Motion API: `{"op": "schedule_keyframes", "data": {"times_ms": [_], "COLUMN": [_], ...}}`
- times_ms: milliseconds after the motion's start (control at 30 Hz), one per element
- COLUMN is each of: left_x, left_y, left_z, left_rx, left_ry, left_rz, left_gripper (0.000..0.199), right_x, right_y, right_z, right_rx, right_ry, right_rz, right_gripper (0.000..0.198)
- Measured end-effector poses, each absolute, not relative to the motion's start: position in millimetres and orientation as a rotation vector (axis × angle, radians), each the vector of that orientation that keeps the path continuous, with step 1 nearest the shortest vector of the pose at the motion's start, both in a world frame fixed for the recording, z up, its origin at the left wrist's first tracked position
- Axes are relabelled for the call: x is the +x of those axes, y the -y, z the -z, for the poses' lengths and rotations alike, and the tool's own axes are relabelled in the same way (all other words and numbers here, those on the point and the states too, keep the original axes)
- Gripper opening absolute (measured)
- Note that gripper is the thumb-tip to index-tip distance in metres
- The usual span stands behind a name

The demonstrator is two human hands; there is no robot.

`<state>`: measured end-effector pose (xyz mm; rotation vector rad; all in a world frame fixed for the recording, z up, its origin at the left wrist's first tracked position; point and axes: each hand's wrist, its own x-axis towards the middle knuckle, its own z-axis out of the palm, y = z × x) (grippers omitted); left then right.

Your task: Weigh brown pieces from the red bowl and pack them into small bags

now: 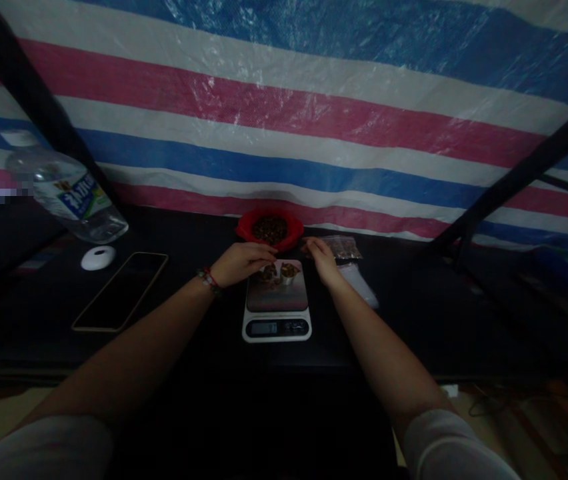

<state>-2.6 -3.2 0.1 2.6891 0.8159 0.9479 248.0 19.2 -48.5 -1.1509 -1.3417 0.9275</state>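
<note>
Red, white and blue striped sheet (284, 107) behind, black worktop (174, 360) below. Big clear bottle (67, 190) at left, blue-green label (81, 197) with large white characters, too blurred to read. Black-screened phone (121, 291) lying near it. White kitchen scale (277, 300) mid-worktop, small display (264, 328) lit, digits too faint to read. Red bowl (244, 230) of dark bits (270, 229) just behind scale. Left hand (245, 261) over scale's far left corner, fingers bent by a brown heap (268, 272); can't tell if grip is closed on anything. Right hand (320, 259) beside bowl and scale, fingertips drawn together, grip contents can't be told. Pale bag (361, 285) and clear zip bag (347, 247) with brown bits right of it. White rounded gadget (98, 258) by phone. Small metal cup (288, 273), filled, on scale next to heap
</note>
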Motion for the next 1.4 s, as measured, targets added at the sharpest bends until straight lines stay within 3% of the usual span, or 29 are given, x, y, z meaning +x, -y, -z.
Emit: {"op": "schedule_keyframes", "data": {"times_ms": [1167,1400], "left_x": [0.7,30.4], "left_y": [-13.6,-83.3], "left_z": [-13.5,-33.0], "left_rx": [2.484,2.772], "left_ry": [-1.115,-1.114], "left_rz": [-1.258,-0.752], "left_gripper": [0.021,0.026], "right_x": [246.8,247.4], "right_y": [-20.3,-22.9], "right_z": [50.0,50.8], "right_rx": [-1.118,-1.091], "right_ry": [1.352,1.372], "right_rz": [-0.931,-0.911], "right_gripper": [0.038,0.031]}}
